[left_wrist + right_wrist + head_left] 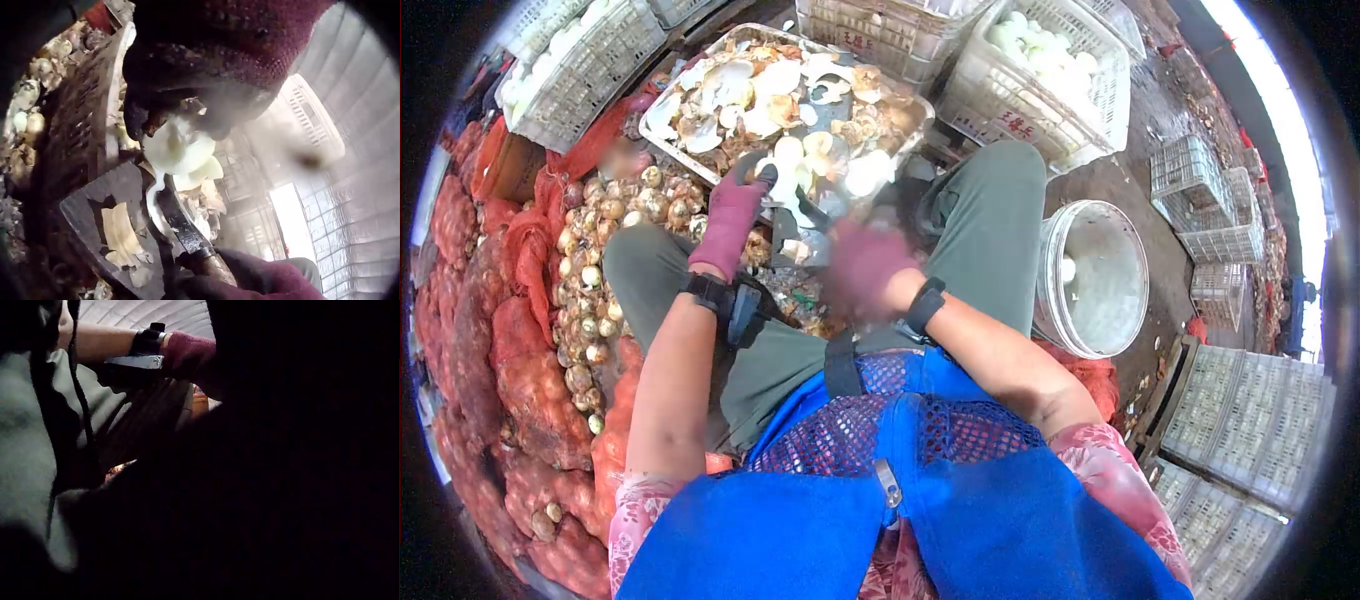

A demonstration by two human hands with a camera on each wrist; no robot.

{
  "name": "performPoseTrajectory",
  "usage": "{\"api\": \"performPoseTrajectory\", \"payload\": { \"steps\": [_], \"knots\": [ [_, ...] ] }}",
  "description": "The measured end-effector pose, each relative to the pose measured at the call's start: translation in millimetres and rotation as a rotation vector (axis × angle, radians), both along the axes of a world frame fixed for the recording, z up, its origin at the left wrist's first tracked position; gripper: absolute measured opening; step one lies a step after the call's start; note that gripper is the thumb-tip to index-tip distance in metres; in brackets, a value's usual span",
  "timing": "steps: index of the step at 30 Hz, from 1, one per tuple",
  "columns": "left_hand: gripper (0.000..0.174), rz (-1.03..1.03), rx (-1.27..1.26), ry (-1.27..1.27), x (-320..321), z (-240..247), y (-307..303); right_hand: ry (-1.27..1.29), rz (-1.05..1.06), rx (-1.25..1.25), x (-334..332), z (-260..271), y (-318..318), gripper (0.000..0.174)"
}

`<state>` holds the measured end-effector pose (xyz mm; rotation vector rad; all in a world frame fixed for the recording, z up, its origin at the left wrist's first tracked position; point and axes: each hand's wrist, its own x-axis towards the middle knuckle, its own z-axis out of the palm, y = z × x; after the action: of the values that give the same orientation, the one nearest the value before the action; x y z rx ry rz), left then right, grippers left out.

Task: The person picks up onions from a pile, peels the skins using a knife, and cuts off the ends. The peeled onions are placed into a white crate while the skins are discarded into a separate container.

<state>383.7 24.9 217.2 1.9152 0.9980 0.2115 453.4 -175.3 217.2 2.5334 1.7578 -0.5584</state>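
The left forearm (668, 390) and right forearm (1000, 350) angle inward, wrists (707, 290) strapped; the maroon-gloved left grip (735, 212) pinches, fingers (766, 177) bent; the right grip (870, 262), blurred, curls nearby.

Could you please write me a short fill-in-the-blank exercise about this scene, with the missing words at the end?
1. The left hand grips a pale ____ with a strip hanging from it.
2. The right hand holds a ____ by its handle.
3. The white bucket stands beside the person's ____ leg.

Missing words: onion; knife; right.
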Motion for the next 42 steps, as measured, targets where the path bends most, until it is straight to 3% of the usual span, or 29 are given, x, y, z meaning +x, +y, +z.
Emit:
{"api": "performPoseTrajectory", "payload": {
  "steps": [2, 3, 4, 6, 7, 8, 10, 11, 12, 13, 14, 16, 17, 18, 20, 21, 23, 24, 26, 28, 30, 33, 36, 38, 39, 40, 42],
  "knots": [
    [0.044, 0.063, -0.551, -0.490, 2, -36, 23, -0.055, 0.061, 0.061, 7, -20, -3, 0.049],
    [0.049, 0.166, -0.691, -0.467, 1, -19, 15, -0.111, 0.126, 0.115, 11, -33, -4, 0.046],
    [0.049, 0.165, -0.691, -0.467, 4, -20, 15, -0.112, 0.125, 0.116, 17, -52, -3, 0.046],
    [0.053, 0.035, -0.656, -0.531, 7, -27, 11, 0.102, -0.203, 0.238, 27, -75, 0, 0.044],
    [0.053, 0.034, -0.661, -0.529, 7, -27, 9, 0.251, -0.333, 0.138, 34, -73, -1, 0.042],
    [0.053, 0.038, -0.646, -0.493, 8, -27, 9, 0.250, -0.333, 0.139, 36, -70, -4, 0.042],
    [0.053, 0.055, -0.612, -0.416, 5, -18, 9, -0.058, 0.065, 0.129, 40, -81, -13, 0.045],
    [0.051, 0.013, -0.713, -0.463, -3, -10, 9, -0.052, 0.067, 0.133, 41, -92, -9, 0.045],
    [0.051, 0.012, -0.709, -0.457, -11, 0, 5, 0.076, -0.066, 0.161, 46, -118, -6, 0.041],
    [0.044, 0.069, -0.767, -0.489, -16, 10, -3, 0.204, -0.205, 0.186, 47, -117, -5, 0.037],
    [0.037, 0.125, -0.827, -0.520, -20, 20, -11, 0.207, -0.216, 0.186, 49, -115, -12, 0.037],
    [0.031, 0.134, -0.859, -0.516, -22, 25, -15, 0.047, 0.017, 0.170, 45, -56, -18, 0.034],
    [0.030, 0.143, -0.850, -0.528, -26, 11, -8, 0.334, -0.377, 0.245, 37, -52, -14, 0.038],
    [0.029, 0.154, -0.842, -0.540, -30, -4, 0, 0.340, -0.379, 0.243, 29, -46, -17, 0.038],
    [0.030, 0.186, -0.961, -0.559, -23, -16, 7, -0.177, 0.111, 0.154, 17, -21, -24, 0.047],
    [0.029, 0.153, -0.867, -0.538, -22, -11, 2, -0.145, 0.117, 0.118, 12, 12, -22, 0.049],
    [0.029, 0.022, -0.641, -0.492, -23, -21, 8, -0.046, 0.022, 0.140, 7, 11, -18, 0.050],
    [0.029, 0.021, -0.640, -0.489, -21, -14, 4, 0.051, -0.069, 0.159, 5, 11, -17, 0.051],
    [0.029, 0.244, -0.856, -0.534, -16, 6, -8, 0.087, -0.084, 0.160, 3, 5, -13, 0.052],
    [0.032, 0.202, -0.817, -0.554, -22, -9, -1, 0.311, -0.189, 0.103, 6, 4, -7, 0.054],
    [0.035, 0.153, -0.777, -0.575, -22, -28, 9, 0.310, -0.172, 0.108, 10, -2, -4, 0.054],
    [0.041, 0.242, -0.898, -0.599, -9, -41, 22, 0.223, -0.107, 0.085, 15, -22, 7, 0.056],
    [0.047, 0.096, -0.765, -0.548, -3, -38, 15, 0.189, -0.091, 0.144, 20, -10, 7, 0.056],
    [0.049, 0.030, -0.672, -0.493, -1, -30, 11, 0.063, 0.078, -0.108, 23, 19, 9, 0.053],
    [0.049, 0.027, -0.668, -0.494, -2, -32, 13, 0.165, -0.084, -0.015, 23, 9, 13, 0.052],
    [0.048, 0.084, -0.738, -0.549, -3, -39, 17, 0.163, -0.084, -0.013, 24, 7, 14, 0.052],
    [0.047, 0.139, -0.803, -0.607, -11, -51, 25, -0.004, 0.194, -0.155, 28, 3, 14, 0.050]
  ]
}}
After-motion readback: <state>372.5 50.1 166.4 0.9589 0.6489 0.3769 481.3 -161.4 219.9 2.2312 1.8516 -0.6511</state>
